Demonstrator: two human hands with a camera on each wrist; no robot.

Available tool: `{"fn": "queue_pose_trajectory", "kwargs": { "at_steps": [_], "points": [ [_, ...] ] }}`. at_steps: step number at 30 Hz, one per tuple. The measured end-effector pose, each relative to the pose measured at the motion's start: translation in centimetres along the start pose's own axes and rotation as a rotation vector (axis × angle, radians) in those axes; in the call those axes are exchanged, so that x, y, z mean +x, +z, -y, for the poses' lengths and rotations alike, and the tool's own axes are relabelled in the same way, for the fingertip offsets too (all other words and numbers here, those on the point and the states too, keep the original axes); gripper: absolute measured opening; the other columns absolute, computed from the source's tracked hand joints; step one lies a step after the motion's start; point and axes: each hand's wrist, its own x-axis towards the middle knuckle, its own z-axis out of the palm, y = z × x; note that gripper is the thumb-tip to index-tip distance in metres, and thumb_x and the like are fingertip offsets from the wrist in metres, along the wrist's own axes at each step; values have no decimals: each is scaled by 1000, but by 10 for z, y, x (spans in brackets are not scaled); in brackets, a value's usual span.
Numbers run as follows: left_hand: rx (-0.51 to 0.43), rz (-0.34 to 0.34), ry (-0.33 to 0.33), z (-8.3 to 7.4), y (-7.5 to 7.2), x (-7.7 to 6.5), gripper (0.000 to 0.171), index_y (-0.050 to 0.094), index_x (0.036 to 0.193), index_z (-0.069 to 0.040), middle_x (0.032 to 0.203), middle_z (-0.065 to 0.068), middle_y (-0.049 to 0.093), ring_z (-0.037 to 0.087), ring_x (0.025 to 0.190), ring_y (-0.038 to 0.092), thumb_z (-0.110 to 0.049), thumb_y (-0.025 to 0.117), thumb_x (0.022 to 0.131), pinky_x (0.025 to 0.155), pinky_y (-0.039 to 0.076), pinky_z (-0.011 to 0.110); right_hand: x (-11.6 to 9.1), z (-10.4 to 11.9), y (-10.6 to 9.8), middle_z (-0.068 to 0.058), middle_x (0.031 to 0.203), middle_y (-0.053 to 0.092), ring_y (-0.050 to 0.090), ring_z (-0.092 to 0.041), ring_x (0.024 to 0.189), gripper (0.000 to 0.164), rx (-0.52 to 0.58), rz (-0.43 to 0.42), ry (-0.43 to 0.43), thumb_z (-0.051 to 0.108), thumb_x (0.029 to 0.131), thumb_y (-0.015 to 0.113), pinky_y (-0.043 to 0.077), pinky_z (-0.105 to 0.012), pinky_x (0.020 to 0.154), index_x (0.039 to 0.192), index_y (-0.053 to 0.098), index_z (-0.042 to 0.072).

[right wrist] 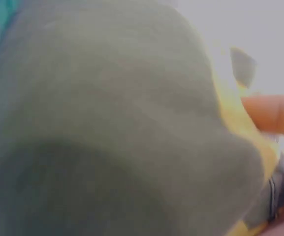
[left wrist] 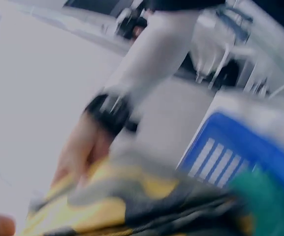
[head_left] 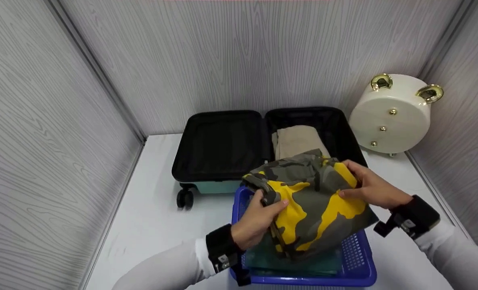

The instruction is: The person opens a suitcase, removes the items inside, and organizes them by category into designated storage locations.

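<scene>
Both hands hold a folded camouflage garment (head_left: 311,201) in grey, black and yellow, raised over a blue basket (head_left: 303,280). My left hand (head_left: 257,217) pinches its left edge, thumb on top. At the opposite side my right hand (head_left: 369,187) grips it, with the thumb on the front and fingers behind. In the right wrist view the cloth (right wrist: 107,98) fills most of the picture, blurred. Beneath the garment, green cloth (head_left: 295,257) lies in the basket. Behind stands an open black-lined suitcase (head_left: 222,145), its right half containing a folded beige garment (head_left: 299,141).
A round cream case (head_left: 392,117) with gold rings and studs leans by the right wall. The suitcase's wheel (head_left: 185,198) projects at its front left. White table surface (head_left: 154,217) stretches left of the basket. Grey wood-grain panels (head_left: 243,52) enclose the back and sides.
</scene>
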Motion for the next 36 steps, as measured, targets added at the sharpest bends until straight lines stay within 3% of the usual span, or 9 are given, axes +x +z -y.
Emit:
{"fn": "queue_pose_trajectory", "kwargs": {
  "at_steps": [8,13,15,17,21,23,25,31,36],
  "points": [
    [-149,-42,-138,35,30,-29,99,-12,171,-4,173,32,22,42,153,45,-15,65,110,123,39,65,47,10,-27,-12,123,61,63,-16,107,45,-268,283,-94,5,103,72,55,-26,94,143,53,9],
    [-234,58,-273,100,8,-4,114,-22,168,-2,173,37,14,48,150,50,-17,72,106,117,47,65,74,12,-13,-5,129,63,59,-21,116,48,-441,404,11,8,101,73,49,-38,107,145,58,20],
    [-203,108,-351,114,-2,5,111,-16,168,1,166,36,32,47,140,61,-19,74,106,110,56,59,82,7,-5,-3,132,63,58,-24,121,49,-500,430,64,7,100,72,47,-47,111,145,59,22],
    [-87,201,-448,103,-7,6,91,6,167,6,153,31,52,48,132,67,-24,69,108,107,59,55,86,0,2,-3,134,62,57,-26,125,49,-533,446,93,5,100,69,45,-52,113,145,59,22],
    [230,478,-579,47,-16,-2,43,62,136,0,111,10,79,25,89,84,-36,57,113,80,67,34,88,-13,14,-3,127,64,58,-26,120,48,-565,456,86,-1,100,66,46,-50,108,141,61,22],
    [340,539,-547,29,-26,8,35,75,120,-7,92,5,80,14,67,79,-37,58,112,61,63,25,86,-17,18,-3,128,65,60,-25,119,47,-599,452,69,-1,100,66,48,-50,108,141,61,21],
    [434,501,-432,22,-35,22,34,79,109,-3,79,3,79,7,55,72,-32,61,111,51,56,21,85,-20,23,-4,130,67,61,-25,117,48,-643,439,49,-3,100,66,50,-50,105,142,61,21],
    [702,47,59,18,-48,67,27,68,111,4,93,8,68,14,75,62,-20,75,100,69,52,26,81,-26,35,-5,105,67,59,-20,84,43,-815,377,-21,-6,98,68,48,-37,77,130,61,21],
    [879,-137,226,45,-63,115,53,53,134,-5,131,17,61,25,111,61,-32,79,95,97,51,39,76,-28,36,-5,95,65,56,-16,75,41,-806,282,-52,-6,95,72,48,-34,71,126,55,16]
  ]
}}
